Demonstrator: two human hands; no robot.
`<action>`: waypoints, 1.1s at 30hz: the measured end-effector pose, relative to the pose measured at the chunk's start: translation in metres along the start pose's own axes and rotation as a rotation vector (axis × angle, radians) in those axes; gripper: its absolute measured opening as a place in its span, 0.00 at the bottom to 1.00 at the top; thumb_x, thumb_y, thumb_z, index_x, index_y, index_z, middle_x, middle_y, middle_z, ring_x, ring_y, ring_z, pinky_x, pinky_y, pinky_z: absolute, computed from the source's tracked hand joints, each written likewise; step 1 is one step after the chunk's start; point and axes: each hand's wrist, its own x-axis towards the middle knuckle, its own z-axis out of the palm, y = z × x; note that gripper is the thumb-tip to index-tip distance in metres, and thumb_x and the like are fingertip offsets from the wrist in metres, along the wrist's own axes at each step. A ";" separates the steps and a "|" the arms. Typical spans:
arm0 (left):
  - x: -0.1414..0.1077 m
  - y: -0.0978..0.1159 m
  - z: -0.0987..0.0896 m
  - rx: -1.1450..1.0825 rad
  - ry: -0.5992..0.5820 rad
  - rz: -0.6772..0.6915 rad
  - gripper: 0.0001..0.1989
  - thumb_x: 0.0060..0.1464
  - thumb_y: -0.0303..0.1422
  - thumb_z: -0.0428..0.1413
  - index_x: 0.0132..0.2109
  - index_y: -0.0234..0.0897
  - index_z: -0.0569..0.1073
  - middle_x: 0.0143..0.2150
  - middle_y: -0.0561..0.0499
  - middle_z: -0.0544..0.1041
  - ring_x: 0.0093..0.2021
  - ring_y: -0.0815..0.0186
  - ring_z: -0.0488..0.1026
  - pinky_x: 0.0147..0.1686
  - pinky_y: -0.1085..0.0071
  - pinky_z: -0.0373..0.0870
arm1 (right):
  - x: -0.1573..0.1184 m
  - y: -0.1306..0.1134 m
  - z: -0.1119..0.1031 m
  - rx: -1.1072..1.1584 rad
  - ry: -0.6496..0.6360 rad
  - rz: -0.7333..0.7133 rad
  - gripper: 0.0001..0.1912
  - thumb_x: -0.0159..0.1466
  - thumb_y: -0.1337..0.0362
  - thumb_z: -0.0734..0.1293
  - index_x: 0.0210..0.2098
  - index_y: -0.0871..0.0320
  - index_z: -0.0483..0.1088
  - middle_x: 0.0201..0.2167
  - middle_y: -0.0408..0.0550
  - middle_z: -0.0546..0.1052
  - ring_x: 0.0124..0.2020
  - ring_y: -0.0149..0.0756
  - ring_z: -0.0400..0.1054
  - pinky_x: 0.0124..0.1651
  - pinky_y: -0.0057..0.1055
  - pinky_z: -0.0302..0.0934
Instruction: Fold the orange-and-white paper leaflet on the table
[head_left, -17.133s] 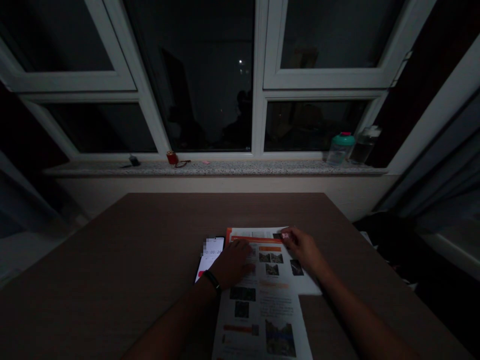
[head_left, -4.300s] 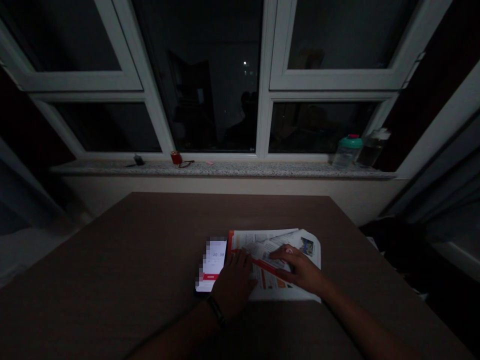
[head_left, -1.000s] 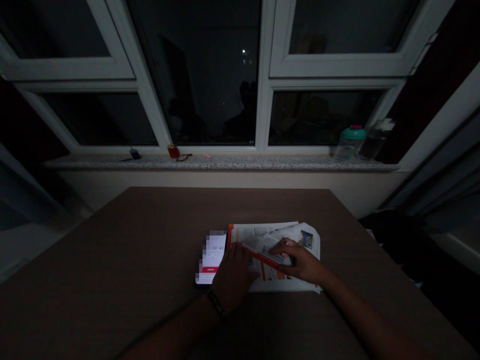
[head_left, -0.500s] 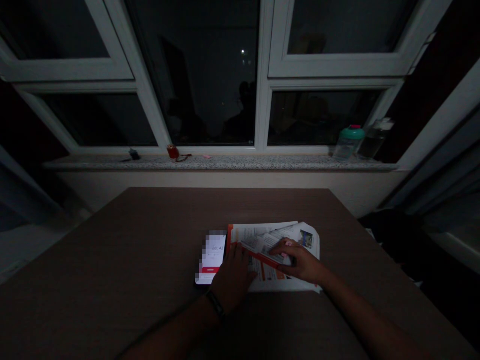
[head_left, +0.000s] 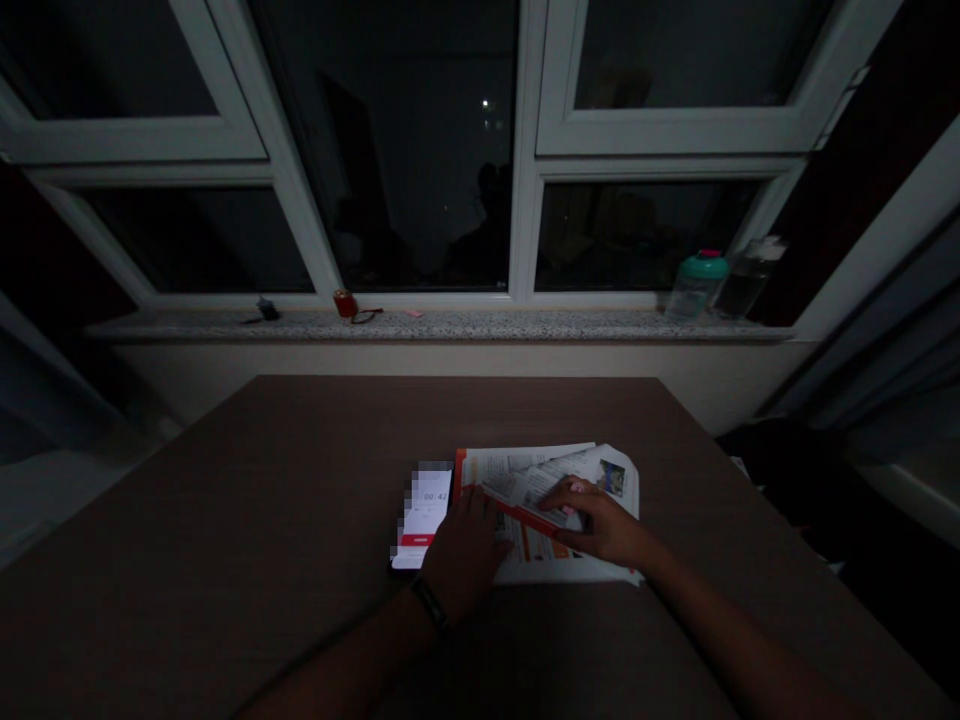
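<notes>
Nothing has shifted lately: my left hand (head_left: pixel 463 545) and right hand (head_left: pixel 604 525) stay flat, open, on the folded paper (head_left: pixel 547 510).
Mid-fold, I judge; next, press the crease beside the phone (head_left: pixel 422 515).

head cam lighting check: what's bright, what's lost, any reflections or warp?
Head view: very dim; the lit phone is the brightest spot, its top pixelated. The folded paper under the left hand and right hand stays legible as print only. The window glass mirrors a dark silhouette; frames bow from wide-angle distortion.

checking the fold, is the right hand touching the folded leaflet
Touching: the head view shows the right hand lying flat on the folded leaflet.
</notes>
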 end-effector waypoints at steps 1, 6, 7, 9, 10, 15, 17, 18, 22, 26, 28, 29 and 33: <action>0.000 0.001 -0.001 -0.007 -0.005 0.000 0.25 0.57 0.32 0.59 0.59 0.31 0.64 0.62 0.36 0.64 0.63 0.49 0.59 0.62 0.54 0.57 | 0.000 0.000 0.000 0.000 -0.002 -0.001 0.16 0.61 0.63 0.70 0.49 0.53 0.73 0.44 0.50 0.75 0.45 0.40 0.67 0.49 0.38 0.62; 0.001 0.002 -0.003 -0.026 -0.027 -0.009 0.24 0.58 0.32 0.58 0.59 0.29 0.64 0.63 0.35 0.64 0.64 0.49 0.58 0.63 0.54 0.56 | -0.001 0.001 0.000 -0.002 -0.006 0.002 0.17 0.60 0.64 0.70 0.49 0.53 0.72 0.44 0.50 0.75 0.45 0.40 0.67 0.50 0.39 0.62; 0.001 0.002 -0.003 -0.029 -0.032 -0.016 0.24 0.58 0.32 0.58 0.59 0.29 0.64 0.63 0.35 0.63 0.64 0.49 0.58 0.63 0.54 0.57 | -0.001 0.001 0.000 -0.004 -0.005 0.005 0.17 0.60 0.64 0.70 0.49 0.53 0.72 0.44 0.50 0.75 0.45 0.40 0.67 0.50 0.39 0.62; 0.001 0.001 -0.002 -0.039 -0.040 -0.022 0.25 0.57 0.31 0.59 0.59 0.29 0.64 0.63 0.35 0.63 0.65 0.48 0.58 0.63 0.54 0.56 | -0.001 0.001 0.000 -0.010 -0.004 0.007 0.18 0.60 0.65 0.71 0.49 0.52 0.72 0.43 0.50 0.75 0.44 0.40 0.67 0.49 0.39 0.63; 0.001 0.001 -0.002 -0.043 -0.041 -0.021 0.25 0.57 0.31 0.59 0.60 0.29 0.64 0.63 0.35 0.63 0.65 0.48 0.58 0.63 0.54 0.56 | -0.001 0.001 0.000 -0.011 -0.005 0.006 0.18 0.60 0.65 0.71 0.49 0.52 0.72 0.43 0.50 0.75 0.44 0.40 0.67 0.49 0.39 0.63; 0.001 0.001 -0.003 -0.033 -0.038 -0.020 0.24 0.58 0.32 0.59 0.59 0.31 0.64 0.63 0.36 0.63 0.64 0.49 0.58 0.62 0.53 0.56 | -0.001 0.000 -0.003 -0.017 -0.042 -0.020 0.19 0.60 0.66 0.70 0.51 0.52 0.71 0.45 0.50 0.75 0.47 0.41 0.67 0.51 0.39 0.62; 0.001 0.000 -0.003 -0.033 -0.038 -0.014 0.24 0.58 0.32 0.58 0.59 0.32 0.64 0.63 0.37 0.63 0.64 0.49 0.58 0.62 0.54 0.57 | -0.001 0.001 -0.006 -0.026 -0.077 -0.026 0.20 0.61 0.65 0.70 0.52 0.51 0.71 0.46 0.50 0.75 0.48 0.41 0.67 0.52 0.39 0.62; 0.001 -0.001 -0.002 -0.037 -0.034 -0.008 0.23 0.58 0.32 0.58 0.59 0.33 0.64 0.63 0.37 0.64 0.64 0.50 0.58 0.62 0.54 0.57 | -0.001 0.001 -0.007 -0.031 -0.094 -0.024 0.20 0.61 0.64 0.71 0.53 0.51 0.70 0.46 0.50 0.75 0.48 0.41 0.67 0.52 0.39 0.62; 0.001 -0.002 -0.002 -0.051 -0.019 0.005 0.23 0.58 0.31 0.58 0.59 0.36 0.64 0.63 0.40 0.63 0.65 0.51 0.57 0.63 0.54 0.55 | -0.002 0.001 -0.010 -0.031 -0.128 -0.006 0.21 0.61 0.62 0.71 0.54 0.52 0.70 0.48 0.51 0.74 0.49 0.41 0.67 0.52 0.39 0.62; 0.000 -0.002 -0.007 -0.029 -0.017 -0.019 0.23 0.57 0.33 0.60 0.59 0.39 0.65 0.63 0.41 0.64 0.64 0.50 0.58 0.61 0.53 0.57 | -0.002 0.000 -0.011 -0.002 -0.134 -0.008 0.21 0.62 0.61 0.70 0.54 0.52 0.70 0.48 0.52 0.74 0.50 0.42 0.67 0.53 0.39 0.62; 0.000 -0.001 -0.008 -0.009 -0.004 -0.026 0.22 0.57 0.33 0.60 0.58 0.39 0.67 0.61 0.41 0.65 0.63 0.50 0.59 0.60 0.53 0.58 | -0.002 0.001 -0.011 0.006 -0.133 -0.005 0.21 0.62 0.60 0.70 0.55 0.52 0.70 0.48 0.52 0.74 0.50 0.42 0.67 0.53 0.40 0.62; 0.000 -0.001 -0.008 0.002 0.002 -0.030 0.22 0.57 0.33 0.61 0.57 0.39 0.67 0.61 0.41 0.66 0.63 0.49 0.59 0.60 0.53 0.58 | -0.003 0.002 -0.011 0.011 -0.138 -0.004 0.21 0.62 0.60 0.70 0.55 0.52 0.70 0.48 0.52 0.74 0.50 0.42 0.67 0.53 0.40 0.62; 0.000 -0.002 -0.006 0.017 0.012 -0.035 0.22 0.56 0.34 0.61 0.57 0.39 0.68 0.60 0.41 0.66 0.62 0.49 0.60 0.59 0.52 0.59 | -0.005 0.007 -0.012 0.052 -0.171 -0.006 0.21 0.63 0.60 0.69 0.55 0.51 0.69 0.51 0.52 0.73 0.53 0.43 0.65 0.56 0.42 0.60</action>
